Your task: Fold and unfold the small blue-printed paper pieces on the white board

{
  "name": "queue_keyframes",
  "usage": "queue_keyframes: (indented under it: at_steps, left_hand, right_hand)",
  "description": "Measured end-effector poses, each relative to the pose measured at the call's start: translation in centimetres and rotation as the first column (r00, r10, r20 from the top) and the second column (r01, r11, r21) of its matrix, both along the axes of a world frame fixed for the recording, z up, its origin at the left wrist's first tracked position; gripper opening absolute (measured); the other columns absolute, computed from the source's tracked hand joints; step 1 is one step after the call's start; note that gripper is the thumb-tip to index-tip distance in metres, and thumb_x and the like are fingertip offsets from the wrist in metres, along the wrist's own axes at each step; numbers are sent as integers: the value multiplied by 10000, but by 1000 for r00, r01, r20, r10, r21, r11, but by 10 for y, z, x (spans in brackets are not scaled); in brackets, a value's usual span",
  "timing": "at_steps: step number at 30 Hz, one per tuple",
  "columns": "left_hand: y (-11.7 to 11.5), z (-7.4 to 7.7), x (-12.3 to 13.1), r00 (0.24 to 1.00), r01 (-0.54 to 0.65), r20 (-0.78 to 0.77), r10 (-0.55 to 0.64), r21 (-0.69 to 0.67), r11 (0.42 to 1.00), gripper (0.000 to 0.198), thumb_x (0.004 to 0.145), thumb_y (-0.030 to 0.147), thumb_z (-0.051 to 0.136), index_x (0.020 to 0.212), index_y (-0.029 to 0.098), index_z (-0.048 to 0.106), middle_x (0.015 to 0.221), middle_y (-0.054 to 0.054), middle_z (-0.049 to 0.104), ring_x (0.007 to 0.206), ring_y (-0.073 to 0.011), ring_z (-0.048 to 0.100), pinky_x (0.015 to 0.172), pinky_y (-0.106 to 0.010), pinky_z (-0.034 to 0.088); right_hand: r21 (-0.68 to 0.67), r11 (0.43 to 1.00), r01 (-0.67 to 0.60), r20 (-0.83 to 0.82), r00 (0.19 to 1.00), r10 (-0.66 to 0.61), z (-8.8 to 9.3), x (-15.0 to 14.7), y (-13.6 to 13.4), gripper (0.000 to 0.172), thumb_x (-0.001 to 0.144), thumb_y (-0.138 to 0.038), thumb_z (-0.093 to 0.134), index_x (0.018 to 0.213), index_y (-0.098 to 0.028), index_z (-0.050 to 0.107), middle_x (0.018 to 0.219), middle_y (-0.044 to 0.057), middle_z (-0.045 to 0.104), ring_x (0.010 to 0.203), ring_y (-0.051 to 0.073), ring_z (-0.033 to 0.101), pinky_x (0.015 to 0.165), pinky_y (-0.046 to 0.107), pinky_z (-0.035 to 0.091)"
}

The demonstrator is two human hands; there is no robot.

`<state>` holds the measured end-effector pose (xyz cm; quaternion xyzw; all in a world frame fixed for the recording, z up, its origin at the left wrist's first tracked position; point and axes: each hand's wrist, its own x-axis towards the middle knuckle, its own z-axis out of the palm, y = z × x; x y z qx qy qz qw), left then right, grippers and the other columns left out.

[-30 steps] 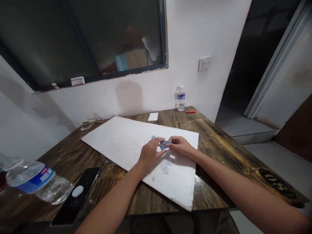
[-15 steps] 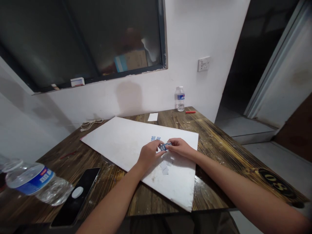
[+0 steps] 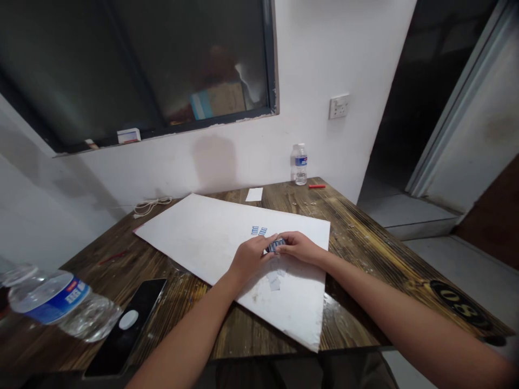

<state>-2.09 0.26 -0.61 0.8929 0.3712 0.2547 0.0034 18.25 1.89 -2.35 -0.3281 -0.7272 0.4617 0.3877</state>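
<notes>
Head view, near to far. Item: clear water bottle (image 3: 60, 298), lying on its side beside a black smartphone (image 3: 138, 308), both on the wooden worktop (image 3: 357, 254). Item: my left hand (image 3: 251, 257) and my right hand (image 3: 302, 247), fingers (image 3: 292, 241) closed from both sides on a small blue-printed paper piece (image 3: 275, 246), over a white board (image 3: 203, 232). Item: white paper scraps (image 3: 274, 281) on the board, just nearer than my hands. Item: two blue-printed paper pieces (image 3: 258, 230) on the board, just beyond my fingers. Item: white paper slip (image 3: 254, 194) on the worktop past the board's far edge. Item: upright water bottle (image 3: 300, 165) and red stick (image 3: 317, 186) at the far edge, by the wall.

The blue-printed paper piece (image 3: 275, 246) is partly hidden, its print too small to read.
</notes>
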Motion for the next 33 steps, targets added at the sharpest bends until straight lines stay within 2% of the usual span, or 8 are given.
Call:
queue_keyframes:
  at_steps: [6, 11, 14, 17, 23, 28, 30, 33]
  left_hand:
    - [-2, 4, 3, 994, -99, 42, 106, -140, 985, 553, 857, 442, 623, 1348, 219, 497, 985, -54, 676, 816, -193, 631, 741, -312, 487]
    - [-3, 12, 6, 974, -184, 90, 210, -235, 954, 264, 914, 391, 539, 1032, 181, 649, 862, -40, 676, 786, -183, 616, 710, -287, 449]
    - [-4, 12, 8, 984, -163, 38, 176, -225, 961, 277, 953, 354, 460, 838, 182, 644, 830, -38, 671, 781, -181, 607, 696, -282, 425]
    - [-5, 9, 8, 987, -158, -57, 149, -192, 969, 327, 970, 348, 412, 786, 176, 621, 807, -43, 663, 766, -189, 600, 682, -288, 410]
    - [-7, 5, 8, 977, -148, -181, 116, -177, 973, 336, 977, 363, 386, 836, 176, 627, 827, -55, 668, 765, -203, 601, 685, -306, 426]
    - [-2, 9, 6, 996, -79, -42, 75, -101, 992, 285, 973, 343, 405, 904, 191, 635, 933, -66, 669, 935, -215, 584, 862, -353, 445]
    - [2, 8, 4, 992, -125, 18, 127, -66, 990, 233, 947, 353, 467, 986, 192, 633, 1051, -77, 666, 1036, -228, 559, 930, -381, 429]
    - [9, 0, -1, 958, -285, -56, 281, -79, 955, 340, 916, 371, 519, 1202, 197, 577, 1316, -104, 576, 1237, -279, 462, 1008, -449, 383]
  right_hand:
    - [-4, 998, 70, -58, 996, -70, 1, 0, 1, 287, 769, -435, 654, 862, -164, 670, 636, -9, 591, 598, 143, 523, 598, 266, 408]
    - [-18, 989, 146, -100, 984, -147, 1, 0, 4, 298, 758, -463, 642, 833, -175, 639, 586, -29, 540, 546, 125, 475, 545, 250, 356]
    - [0, 989, 150, -56, 987, -150, 2, -1, 3, 268, 770, -430, 632, 851, -175, 643, 598, -26, 549, 560, 128, 487, 551, 249, 357]
    - [40, 993, 115, -15, 993, -114, 4, -1, -1, 227, 798, -383, 615, 890, -178, 646, 634, -20, 570, 598, 136, 516, 584, 253, 383]
    - [116, 992, 43, 79, 996, -52, 6, -1, -6, 222, 841, -331, 569, 1001, -197, 643, 735, -3, 623, 660, 147, 553, 651, 266, 422]
    - [184, 970, 161, 41, 984, -171, 7, 1, -4, 218, 857, -349, 550, 979, -195, 645, 683, -15, 601, 639, 143, 550, 646, 261, 420]
    - [195, 948, 252, -10, 967, -255, 7, 3, -2, 216, 846, -363, 562, 953, -196, 646, 728, -4, 624, 647, 143, 556, 641, 262, 421]
    - [173, 925, 338, -60, 941, -333, 5, 6, 1, 230, 833, -382, 570, 949, -198, 646, 771, 11, 649, 651, 150, 568, 631, 268, 428]
